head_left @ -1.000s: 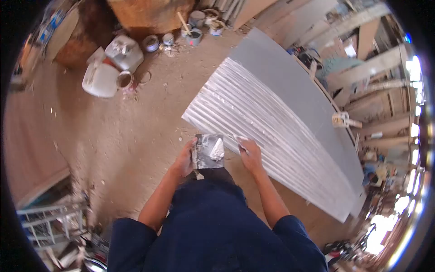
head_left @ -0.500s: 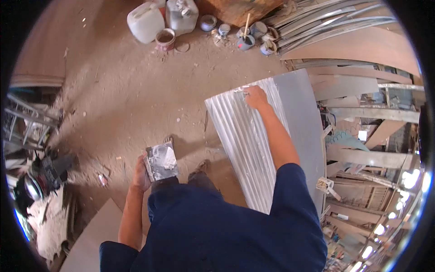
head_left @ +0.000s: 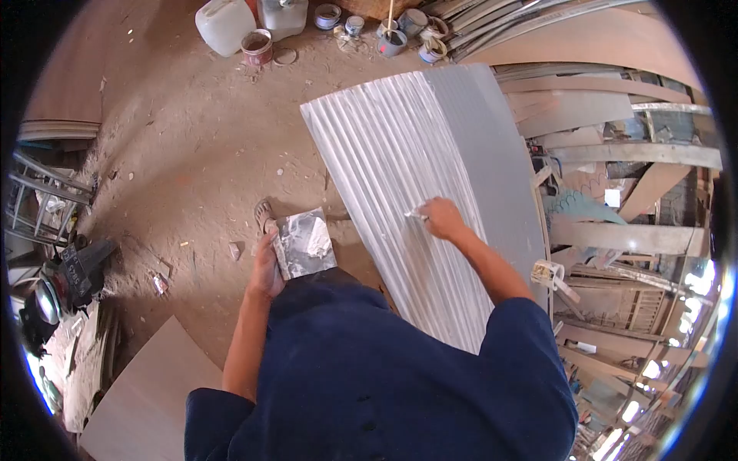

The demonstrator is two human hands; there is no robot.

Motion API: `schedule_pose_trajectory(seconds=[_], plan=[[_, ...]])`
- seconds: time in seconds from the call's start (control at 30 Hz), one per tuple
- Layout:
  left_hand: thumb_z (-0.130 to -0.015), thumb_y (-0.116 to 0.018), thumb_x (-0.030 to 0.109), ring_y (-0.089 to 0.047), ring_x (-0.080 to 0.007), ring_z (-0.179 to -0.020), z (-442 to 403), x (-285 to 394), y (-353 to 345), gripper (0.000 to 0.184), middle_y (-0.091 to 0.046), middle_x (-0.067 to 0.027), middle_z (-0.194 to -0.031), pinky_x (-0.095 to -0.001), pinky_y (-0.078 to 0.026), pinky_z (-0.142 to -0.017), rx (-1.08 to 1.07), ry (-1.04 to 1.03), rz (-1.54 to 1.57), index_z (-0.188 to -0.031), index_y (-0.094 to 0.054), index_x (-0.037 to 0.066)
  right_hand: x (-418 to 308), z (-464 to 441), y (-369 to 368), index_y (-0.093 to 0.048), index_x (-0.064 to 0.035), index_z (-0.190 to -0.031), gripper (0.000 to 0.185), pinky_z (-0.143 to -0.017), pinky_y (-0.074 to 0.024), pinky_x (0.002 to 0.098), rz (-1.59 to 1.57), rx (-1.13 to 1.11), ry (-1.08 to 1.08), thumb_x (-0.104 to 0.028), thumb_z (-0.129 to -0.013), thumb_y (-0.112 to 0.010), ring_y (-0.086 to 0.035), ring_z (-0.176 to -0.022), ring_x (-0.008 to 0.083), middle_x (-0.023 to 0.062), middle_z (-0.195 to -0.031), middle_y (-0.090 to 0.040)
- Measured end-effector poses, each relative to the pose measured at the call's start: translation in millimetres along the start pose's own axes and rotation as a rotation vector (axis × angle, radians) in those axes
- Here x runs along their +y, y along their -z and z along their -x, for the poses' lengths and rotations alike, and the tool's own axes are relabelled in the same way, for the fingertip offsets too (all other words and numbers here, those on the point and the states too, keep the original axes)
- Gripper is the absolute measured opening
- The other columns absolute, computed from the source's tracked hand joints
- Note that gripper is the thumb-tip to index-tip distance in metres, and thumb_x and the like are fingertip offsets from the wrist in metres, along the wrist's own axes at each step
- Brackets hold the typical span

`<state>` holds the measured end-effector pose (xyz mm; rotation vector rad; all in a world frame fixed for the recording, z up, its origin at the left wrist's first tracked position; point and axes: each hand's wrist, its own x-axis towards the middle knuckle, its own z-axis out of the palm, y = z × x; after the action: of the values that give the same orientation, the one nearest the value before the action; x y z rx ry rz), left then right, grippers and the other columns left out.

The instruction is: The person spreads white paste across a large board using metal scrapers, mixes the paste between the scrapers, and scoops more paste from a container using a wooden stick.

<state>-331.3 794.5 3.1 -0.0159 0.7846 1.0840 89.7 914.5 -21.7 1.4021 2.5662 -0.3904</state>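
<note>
My left hand (head_left: 267, 269) grips the edge of a square, flat putty board (head_left: 294, 263). A lump of white putty (head_left: 317, 240) is smeared over the board's face. My right hand (head_left: 443, 218) is closed on a small putty knife (head_left: 414, 213), mostly hidden by the fingers, and its tip is at the panel's surface. Beneath it lies a large grey ribbed panel (head_left: 369, 146), streaked with white along the ridges on its left and middle. The panel's right-hand strip is a plainer, darker grey.
White jugs (head_left: 223, 27), a brown-filled tub (head_left: 257, 48) and a grey paint pot with a stick (head_left: 392, 44) stand on the dusty floor (head_left: 177, 154). Boards and strips (head_left: 600, 100) are stacked on the right. A flat sheet (head_left: 150, 392) lies lower left.
My right hand has moved from the panel's far edge down to its middle, towards my body. My left hand and the board have shifted slightly up and right in view.
</note>
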Motion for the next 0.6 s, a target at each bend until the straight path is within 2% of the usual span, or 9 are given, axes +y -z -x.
schedule_pose_trajectory(seconds=[0.17,0.27,0.33,0.37,0.43,0.47,0.5,0.57,0.6], plan=[[-0.098,-0.042,0.040,-0.066,-0.0255,-0.105,1.7,-27.5,-11.6,0.051,-0.066,-0.0133,-0.117,-0.0397,-0.051,-0.096,-0.046,0.052,-0.031,-0.125,-0.056,0.000,-6.8,96.3,-17.8,-0.074,-0.0165,-0.097,0.033,-0.080,-0.0505,0.0467,-0.044,-0.086,-0.057,-0.008,-0.071,-0.056,-0.062,-0.093,0.0322,0.0099,-0.092,-0.068],[-0.098,-0.042,0.039,-0.066,-0.0271,-0.104,10.2,-35.4,-40.6,0.050,-0.066,-0.0141,-0.117,-0.0412,-0.052,-0.095,-0.080,0.071,-0.030,-0.127,-0.055,0.000,-18.7,137.2,-31.1,-0.072,-0.0121,-0.107,0.039,-0.085,-0.0499,0.0416,-0.228,0.094,-0.083,0.001,-0.074,-0.055,-0.062,-0.099,0.0313,0.0133,-0.103,-0.068],[-0.099,-0.042,0.038,-0.066,-0.0271,-0.103,7.9,-42.7,-47.4,0.050,-0.066,-0.0142,-0.117,-0.0413,-0.052,-0.095,-0.108,0.077,-0.049,-0.127,-0.055,0.000,-61.8,142.8,1.7,-0.070,-0.0084,-0.109,0.038,-0.088,-0.0495,0.0357,-0.693,0.428,-0.327,0.010,-0.081,-0.054,-0.063,-0.102,0.0268,0.0137,-0.108,-0.068],[-0.099,-0.042,0.038,-0.067,-0.0271,-0.103,5.9,-45.2,-53.0,0.050,-0.066,-0.0144,-0.117,-0.0415,-0.053,-0.094,-0.142,0.089,-0.060,-0.127,-0.055,-0.001,-83.3,142.5,13.4,-0.070,-0.0084,-0.109,0.038,-0.088,-0.0495,0.0357,-0.708,0.446,-0.326,0.010,-0.081,-0.054,-0.063,-0.102,0.0268,0.0137,-0.108,-0.068],[-0.100,-0.040,0.042,-0.067,-0.0269,-0.103,5.0,-50.6,-77.5,0.053,-0.066,-0.0152,-0.116,-0.0412,-0.054,-0.093,-0.074,0.074,-0.119,-0.128,-0.054,-0.001,-123.8,136.9,39.2,-0.069,-0.0051,-0.109,0.033,-0.089,-0.0487,0.0326,-1.057,0.730,-0.279,0.012,-0.086,-0.054,-0.064,-0.102,0.0249,0.0143,-0.111,-0.067],[-0.101,-0.039,0.043,-0.067,-0.0268,-0.103,0.8,-54.5,-84.6,0.053,-0.066,-0.0155,-0.116,-0.0414,-0.054,-0.092,-0.089,0.081,-0.116,-0.127,-0.054,-0.001,-139.6,133.0,53.3,-0.068,-0.0017,-0.107,0.028,-0.091,-0.0497,0.0366,-1.070,0.747,-0.215,0.012,-0.086,-0.055,-0.065,-0.102,0.0282,0.0160,-0.111,-0.067],[-0.102,-0.038,0.043,-0.067,-0.0268,-0.103,-2.6,-55.7,-89.1,0.053,-0.066,-0.0157,-0.116,-0.0416,-0.054,-0.092,-0.103,0.089,-0.111,-0.127,-0.055,0.000,-149.7,119.4,59.2,-0.067,-0.0006,-0.103,0.029,-0.097,-0.0487,0.0410,-0.992,0.897,-0.016,0.014,-0.078,-0.063,-0.064,-0.110,0.0327,0.0177,-0.109,-0.068],[-0.103,-0.038,0.042,-0.067,-0.0262,-0.102,-3.2,-51.6,-108.3,0.051,-0.065,-0.0153,-0.116,-0.0413,-0.055,-0.091,-0.192,0.092,-0.174,-0.127,-0.054,0.000,-161.4,101.1,62.2,-0.066,-0.0008,-0.104,0.031,-0.097,-0.0490,0.0422,-0.881,1.069,0.113,0.015,-0.077,-0.063,-0.063,-0.112,0.0356,0.0179,-0.111,-0.069],[-0.103,-0.038,0.041,-0.067,-0.0259,-0.102,3.5,-49.0,-132.2,0.050,-0.065,-0.0151,-0.116,-0.0413,-0.055,-0.091,-0.181,0.087,-0.154,-0.128,-0.053,0.000,-165.0,93.1,63.6,-0.066,-0.0008,-0.104,0.031,-0.097,-0.0490,0.0422,-0.884,1.078,0.117,0.015,-0.077,-0.063,-0.063,-0.112,0.0356,0.0179,-0.111,-0.069]])
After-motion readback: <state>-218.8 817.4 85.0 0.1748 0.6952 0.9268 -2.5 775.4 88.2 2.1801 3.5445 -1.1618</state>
